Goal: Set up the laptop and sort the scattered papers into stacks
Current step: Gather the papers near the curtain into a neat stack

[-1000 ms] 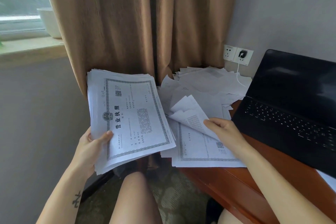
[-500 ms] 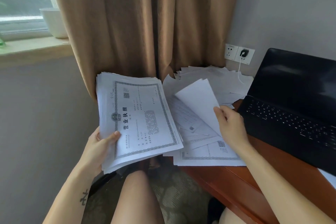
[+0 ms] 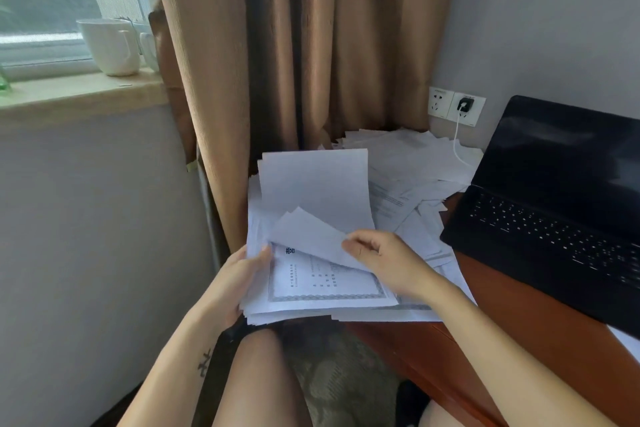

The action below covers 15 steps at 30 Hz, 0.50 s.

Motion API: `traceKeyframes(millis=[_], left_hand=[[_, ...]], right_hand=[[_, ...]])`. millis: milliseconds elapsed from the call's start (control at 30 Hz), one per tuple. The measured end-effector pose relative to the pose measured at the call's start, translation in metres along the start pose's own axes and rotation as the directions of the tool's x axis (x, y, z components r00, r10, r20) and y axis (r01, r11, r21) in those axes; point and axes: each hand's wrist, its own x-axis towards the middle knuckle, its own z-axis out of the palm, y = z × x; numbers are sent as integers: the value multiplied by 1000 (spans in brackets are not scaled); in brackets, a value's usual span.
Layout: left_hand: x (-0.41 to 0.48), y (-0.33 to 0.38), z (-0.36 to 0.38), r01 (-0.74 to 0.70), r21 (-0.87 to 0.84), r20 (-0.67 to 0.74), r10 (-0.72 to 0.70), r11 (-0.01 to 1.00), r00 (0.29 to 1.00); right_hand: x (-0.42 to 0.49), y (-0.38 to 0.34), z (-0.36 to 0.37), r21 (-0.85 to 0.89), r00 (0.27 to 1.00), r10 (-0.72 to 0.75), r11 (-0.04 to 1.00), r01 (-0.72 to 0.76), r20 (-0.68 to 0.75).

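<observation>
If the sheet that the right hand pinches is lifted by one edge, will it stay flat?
Probably not: the sheet curls where the right hand pinches it, so it looks floppy. It is likely very light, since a pinch alone carries it. It may slide easily over the stack that the left hand holds; both look smooth.

A reddish-brown wooden desk (image 3: 502, 315) carries an open black laptop (image 3: 554, 218) on its right. Scattered papers (image 3: 408, 163) heap over its far left corner and reach the near edge; a white cable (image 3: 457, 147) seems to rest on them.
</observation>
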Motion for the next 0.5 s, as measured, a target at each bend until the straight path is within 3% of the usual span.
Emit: traceKeyframes(millis=[200, 233, 300, 400, 500], left_hand=[[3, -1, -4, 105, -155, -16, -108, 982, 994], [4, -2, -3, 103, -177, -21, -109, 979, 994], [4, -2, -3, 93, -193, -22, -100, 977, 995], [2, -1, -3, 98, -168, 35, -93, 981, 995], [0, 0, 0, 77, -69, 69, -72, 995, 995]], right_hand=[[-11, 1, -6, 63, 990, 40, 997, -49, 135], [-11, 3, -9, 98, 992, 35, 994, -47, 124], [-6, 11, -12, 137, 999, 40, 990, -35, -29], [8, 33, -16, -143, 961, 86, 982, -127, -262], [7, 46, -7, -454, 971, 69, 875, -170, -230]])
